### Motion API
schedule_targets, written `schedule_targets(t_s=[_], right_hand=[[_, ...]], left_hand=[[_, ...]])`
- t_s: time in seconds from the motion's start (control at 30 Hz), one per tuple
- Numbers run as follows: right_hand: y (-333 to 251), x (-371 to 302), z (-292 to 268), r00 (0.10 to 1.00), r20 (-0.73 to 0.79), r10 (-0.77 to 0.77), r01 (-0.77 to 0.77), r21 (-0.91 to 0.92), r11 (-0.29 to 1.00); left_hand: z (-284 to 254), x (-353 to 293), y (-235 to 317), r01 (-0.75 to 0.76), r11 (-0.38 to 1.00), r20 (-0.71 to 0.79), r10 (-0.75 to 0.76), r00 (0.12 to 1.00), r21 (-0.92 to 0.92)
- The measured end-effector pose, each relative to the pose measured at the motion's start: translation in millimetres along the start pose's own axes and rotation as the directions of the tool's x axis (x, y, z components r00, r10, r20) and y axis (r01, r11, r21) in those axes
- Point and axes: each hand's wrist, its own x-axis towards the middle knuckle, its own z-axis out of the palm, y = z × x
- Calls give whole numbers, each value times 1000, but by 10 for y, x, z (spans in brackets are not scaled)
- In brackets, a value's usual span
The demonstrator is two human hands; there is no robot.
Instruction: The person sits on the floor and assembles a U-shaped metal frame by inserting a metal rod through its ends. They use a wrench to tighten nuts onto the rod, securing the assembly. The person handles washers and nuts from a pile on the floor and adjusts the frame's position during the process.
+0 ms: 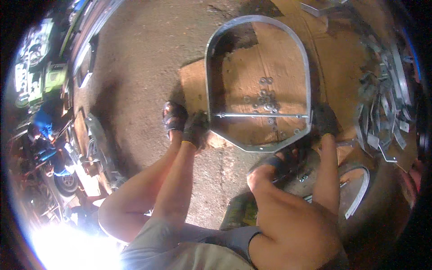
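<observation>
A grey metal strap frame (pixel 307 58), arched at the far end and angled at the near end, lies in front of me. A threaded rod (pixel 265 115) spans it from side to side, with a nut near its left end. My left hand (pixel 196 128), in a dark glove, is closed at the frame's left side by the rod's end. At the opposite end of the rod, my right hand (pixel 325 119), also dark-gloved, is closed against the frame's right side. Dark gloves blur the finger detail. Loose nuts and washers (pixel 265 94) are scattered inside the frame.
Cardboard (pixel 191 78) lies under the frame on the rough floor (pixel 144 58). Several bent metal brackets (pixel 382 108) are piled at the right. A curved metal strip (pixel 359 198) rests near my right leg. My sandalled feet flank the frame's near end. Clutter lines the left.
</observation>
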Motion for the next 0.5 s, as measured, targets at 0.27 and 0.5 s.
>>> schedule_targets(t_s=[0.27,0.5], right_hand=[[200,-105,-15,969,186,-163,154,61,986],[811,266,350,909,74,-410,415,-240,878]], left_hand=[[-521,-70,442,-15,1000,-63,14,998,-15],[-300,-59,468,266,572,12,-408,913,-776]])
